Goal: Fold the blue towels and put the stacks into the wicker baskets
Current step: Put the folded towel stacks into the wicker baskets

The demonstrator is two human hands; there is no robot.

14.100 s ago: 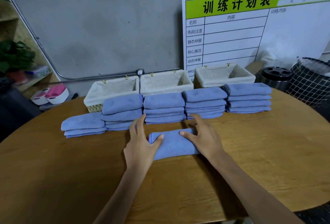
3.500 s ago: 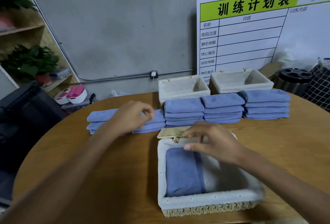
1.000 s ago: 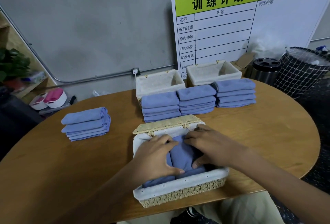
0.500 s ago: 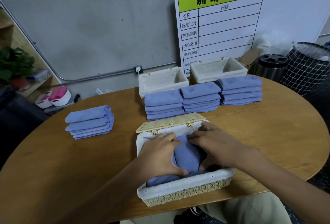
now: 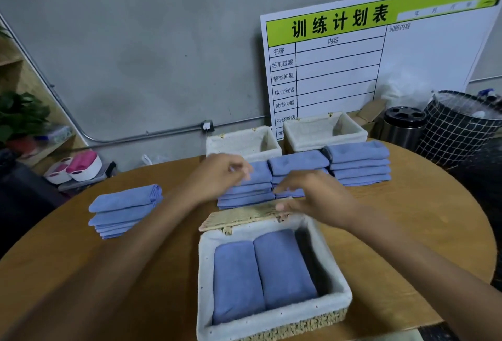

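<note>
Round wooden table (image 5: 407,226): near edge cut off at bottom of view, right rim curving away, bare wood at far left and far right. Lined wicker basket (image 5: 274,321), lid (image 5: 241,215) thrown back flat behind it, at near edge of table; two stacks of folded blue towels (image 5: 282,267) side by side inside, filling left and middle, dark gap along right wall. Three towel stacks (image 5: 358,162) in a row behind the lid, the left and middle ones partly hidden by hands. Loose stack of towels (image 5: 125,210) well apart to the left, open wood around it. Two empty lined baskets (image 5: 323,129) at the far edge, behind the row, close to the wall. White planning board (image 5: 380,63) leaning on wall, right side cut off. Black mesh bin (image 5: 461,129) and steel can (image 5: 402,126) beyond right rim.

Left hand (image 5: 217,177): raised over left stack of the row, blurred, fingers curled, nothing seen held. Right hand (image 5: 315,199): above lid, fingers loosely bent, spread forward, gripping nothing; blurred at tips.
</note>
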